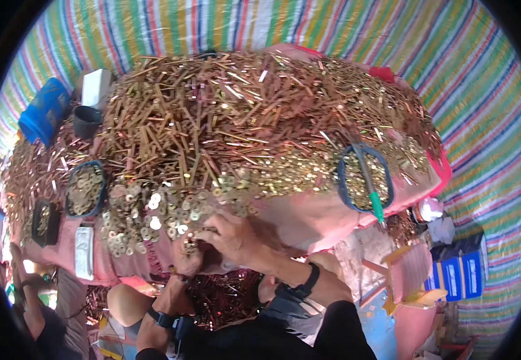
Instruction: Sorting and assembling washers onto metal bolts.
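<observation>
Plainly little was done: the left hand (187, 255) pinched a few washers (189, 245) at the pink surface's (308, 219) near edge, the right hand (233, 237) lay curled beside it, its grip unclear, while a great heap of rods (224, 114) remained unsorted.
</observation>
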`<state>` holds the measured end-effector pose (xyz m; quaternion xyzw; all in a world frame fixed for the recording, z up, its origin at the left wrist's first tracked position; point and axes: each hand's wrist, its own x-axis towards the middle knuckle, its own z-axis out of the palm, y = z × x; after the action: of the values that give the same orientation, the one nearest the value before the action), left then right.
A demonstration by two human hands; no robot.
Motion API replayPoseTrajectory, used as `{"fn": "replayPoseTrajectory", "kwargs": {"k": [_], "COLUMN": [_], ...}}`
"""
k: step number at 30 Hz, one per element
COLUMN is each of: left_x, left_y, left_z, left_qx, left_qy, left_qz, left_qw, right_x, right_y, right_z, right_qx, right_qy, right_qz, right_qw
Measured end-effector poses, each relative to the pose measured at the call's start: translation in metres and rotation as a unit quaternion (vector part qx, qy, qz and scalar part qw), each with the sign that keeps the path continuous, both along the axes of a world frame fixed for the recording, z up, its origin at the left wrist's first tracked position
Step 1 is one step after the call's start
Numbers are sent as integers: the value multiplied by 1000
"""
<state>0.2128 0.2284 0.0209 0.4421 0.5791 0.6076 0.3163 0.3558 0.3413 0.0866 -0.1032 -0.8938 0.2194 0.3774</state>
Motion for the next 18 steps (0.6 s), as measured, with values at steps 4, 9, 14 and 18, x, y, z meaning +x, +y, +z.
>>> {"fn": "replayPoseTrajectory", "kwargs": {"k": [4, 9, 14, 18], "left_x": [11, 5, 5, 4], "left_y": [13, 4, 4, 4], "left_z": [0, 4, 12, 10], "left_qx": [49, -3, 22, -2], "left_qy": [86, 40, 52, 70], "left_qz": [-6, -26, -31, -26], "left_qw": [995, 999, 998, 997], "right_x": [14, 9, 13, 11], "right_y": [1, -3, 5, 7], "right_z": [3, 5, 15, 12], "right_qx": [63, -79, -136, -131], "right_qy": [-51, -44, -43, -29], "right_qz": [-47, -38, 33, 48], "right_qw": [996, 995, 989, 990]}}
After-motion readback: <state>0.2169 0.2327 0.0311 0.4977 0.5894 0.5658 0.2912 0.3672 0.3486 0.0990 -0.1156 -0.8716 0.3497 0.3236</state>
